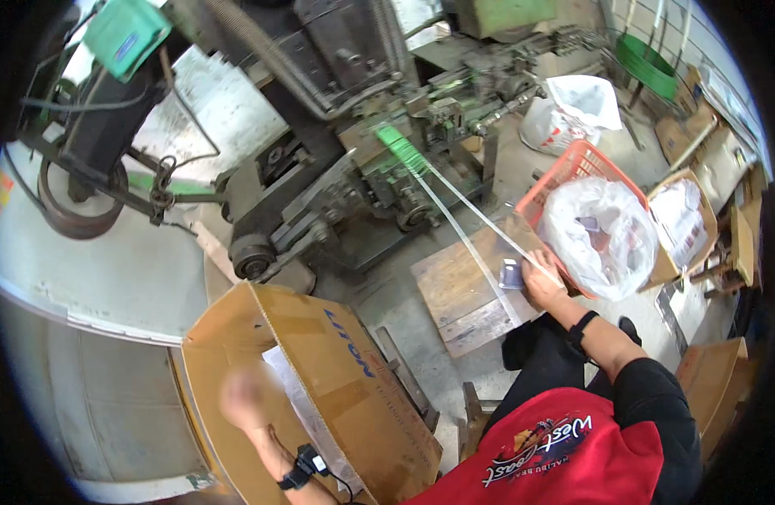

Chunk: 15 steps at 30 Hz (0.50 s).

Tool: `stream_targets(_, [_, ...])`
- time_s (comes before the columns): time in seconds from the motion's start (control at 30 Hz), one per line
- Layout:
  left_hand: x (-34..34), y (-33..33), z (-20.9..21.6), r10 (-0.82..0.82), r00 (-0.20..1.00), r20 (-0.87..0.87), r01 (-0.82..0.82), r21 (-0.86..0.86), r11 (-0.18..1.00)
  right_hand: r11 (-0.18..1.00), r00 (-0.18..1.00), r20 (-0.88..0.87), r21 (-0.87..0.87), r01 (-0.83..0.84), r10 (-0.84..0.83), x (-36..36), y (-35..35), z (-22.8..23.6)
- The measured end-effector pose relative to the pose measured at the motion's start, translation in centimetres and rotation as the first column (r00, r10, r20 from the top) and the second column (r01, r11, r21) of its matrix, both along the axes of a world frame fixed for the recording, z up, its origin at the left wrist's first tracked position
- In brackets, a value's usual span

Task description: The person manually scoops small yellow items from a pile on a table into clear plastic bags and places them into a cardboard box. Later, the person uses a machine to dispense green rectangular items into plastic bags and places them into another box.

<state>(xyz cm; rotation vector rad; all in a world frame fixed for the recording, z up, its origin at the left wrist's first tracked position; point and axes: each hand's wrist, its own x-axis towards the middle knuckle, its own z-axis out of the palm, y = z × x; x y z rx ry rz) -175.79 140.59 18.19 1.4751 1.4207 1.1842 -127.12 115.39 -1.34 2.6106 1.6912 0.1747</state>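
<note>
My left hand [246, 396] reaches into an open cardboard box [354, 379] at the lower left. It is smeared, so its fingers and anything in them cannot be made out. White paper [299, 391] lies along the box's inner side, beside that hand. My right hand [542, 279] is over the right part of a wooden board [456, 295], its fingers curled at the edge of a small dark, shiny packet [511, 273]. Two narrow pale strips [459, 227] slope from the machine's green part [398, 147] to the board; one meets my right hand.
A greasy metal machine [320, 210] fills the far middle. Right of the board stands an orange basket [578, 160] lined with a clear plastic bag [602, 252], dark pieces inside. Behind it is a white sack [568, 114]. An open carton [686, 219] stands farther right.
</note>
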Motion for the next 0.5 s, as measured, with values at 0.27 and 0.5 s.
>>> stream_targets(0.27, [15.5, -8.8, 12.1, -0.777, 0.613, -0.145, 0.746, -0.217, 0.629, 0.957, 0.955, -0.092, 0.087, -0.275, 0.283, 2.5, 0.0, -1.0])
stream_targets(0.5, [25.7, -10.9, 10.4, -0.964, 0.017, -0.264, 0.851, -0.503, 0.152, 0.970, 0.880, -0.469, 0.169, 0.175, -0.077, 5.0, -0.7, 1.5])
